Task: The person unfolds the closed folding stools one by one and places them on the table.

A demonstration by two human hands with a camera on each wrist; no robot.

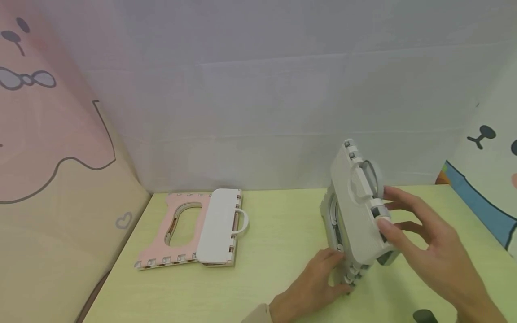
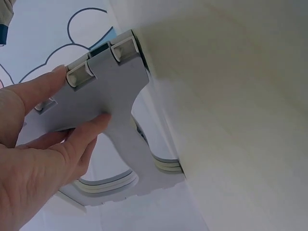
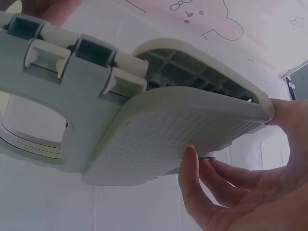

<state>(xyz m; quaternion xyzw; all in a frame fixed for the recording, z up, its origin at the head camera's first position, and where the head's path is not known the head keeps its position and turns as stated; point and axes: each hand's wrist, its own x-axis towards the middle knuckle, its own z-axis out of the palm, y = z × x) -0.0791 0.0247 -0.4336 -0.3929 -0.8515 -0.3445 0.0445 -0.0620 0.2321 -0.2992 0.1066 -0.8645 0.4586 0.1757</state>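
Note:
A grey and white folding stool [image 1: 357, 215] stands on edge at the right of the table, partly folded. My left hand [image 1: 311, 280] grips its lower near end; in the left wrist view its fingers and thumb pinch the grey leg panel [image 2: 120, 96], near the hinges. My right hand [image 1: 438, 249] pinches the edge of the white seat by the hinge side, near the carrying handle [image 1: 373, 177]. In the right wrist view, the two seat halves [image 3: 159, 130] stand at an angle with a gap between them, ribbed on the inside.
A pink folding stool [image 1: 161, 253] with a white seat [image 1: 218, 224] and a loop handle lies flat at the table's left. Pale green tabletop [image 1: 278, 237] lies between the stools. A white curtain [image 1: 262, 112] hangs behind. A dark object [image 1: 425, 316] shows at the bottom right.

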